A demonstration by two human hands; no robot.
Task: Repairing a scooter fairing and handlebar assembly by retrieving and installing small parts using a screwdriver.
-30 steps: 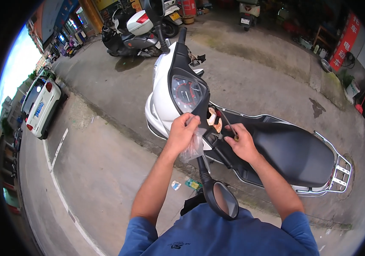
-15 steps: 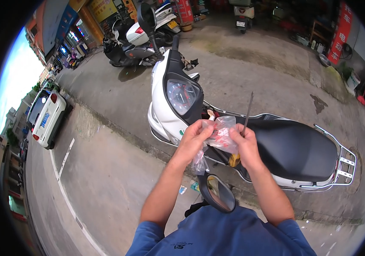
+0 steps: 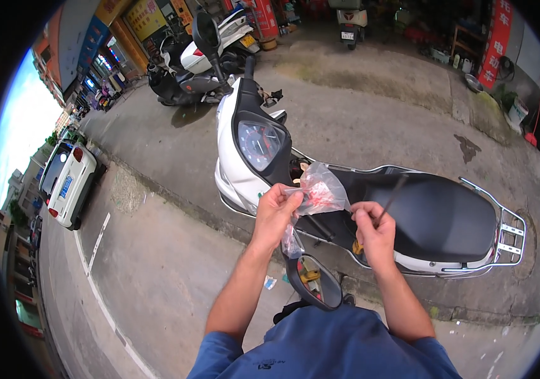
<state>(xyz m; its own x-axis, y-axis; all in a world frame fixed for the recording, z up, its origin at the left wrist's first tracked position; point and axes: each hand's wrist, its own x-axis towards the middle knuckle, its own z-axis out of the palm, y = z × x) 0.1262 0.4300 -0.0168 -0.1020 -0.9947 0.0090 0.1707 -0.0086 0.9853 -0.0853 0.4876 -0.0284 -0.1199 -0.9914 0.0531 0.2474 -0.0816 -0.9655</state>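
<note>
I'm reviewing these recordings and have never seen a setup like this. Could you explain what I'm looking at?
There is no machine here, only a person's bare hands. A wide fisheye camera worn on the head looks down, which is why edges bend. The left hand pinches a clear plastic bag with red and white showing; whether that is print or contents is unclear. The right hand, by the bag's edge, holds a tool with a dark shaft, perhaps a screwdriver. Below is a white scooter with a black seat. A small scrap lies on the ground.
</note>
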